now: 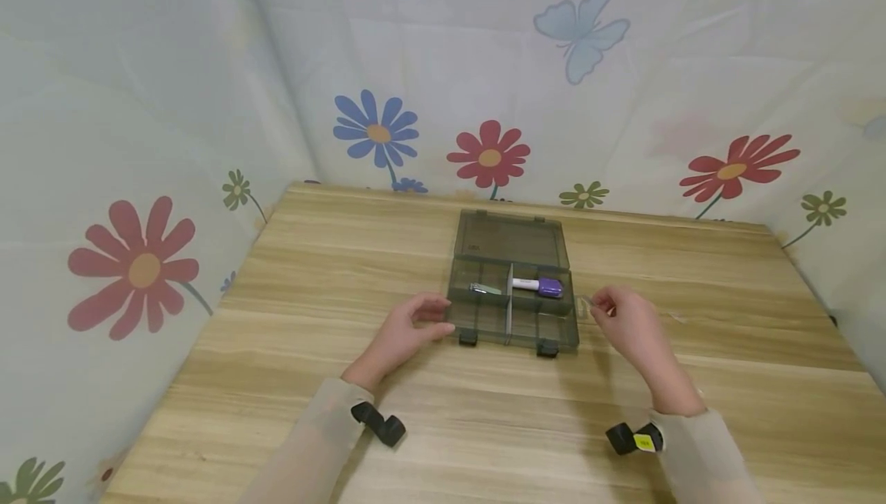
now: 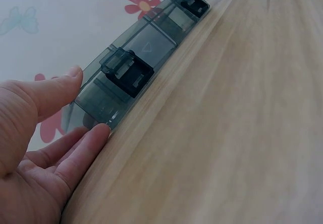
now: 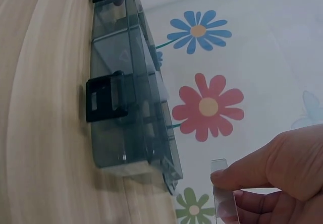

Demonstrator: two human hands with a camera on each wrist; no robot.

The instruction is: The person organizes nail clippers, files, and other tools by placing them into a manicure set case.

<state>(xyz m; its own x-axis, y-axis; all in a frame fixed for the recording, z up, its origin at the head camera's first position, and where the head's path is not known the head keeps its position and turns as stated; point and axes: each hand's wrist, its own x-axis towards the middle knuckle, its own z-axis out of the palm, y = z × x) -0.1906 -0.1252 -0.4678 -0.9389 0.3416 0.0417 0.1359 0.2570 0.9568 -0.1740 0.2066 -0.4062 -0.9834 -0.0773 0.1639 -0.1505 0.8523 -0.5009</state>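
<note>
I see an open smoky-grey plastic organizer box (image 1: 511, 300) sitting in the middle of the wooden surface (image 1: 291, 273), its lid lying flat behind it, with a nail clipper (image 1: 484, 288) in the back-left compartment and a purple-capped tube (image 1: 537, 285) in the back-right one. My left hand (image 1: 408, 332) rests against the box's near-left corner, fingers straight and touching its wall beside a black latch (image 2: 127, 72). My right hand (image 1: 626, 318) hovers just off the box's right side, thumb and forefinger pinching a small clear plastic divider strip (image 3: 224, 196) clear of the box.
</note>
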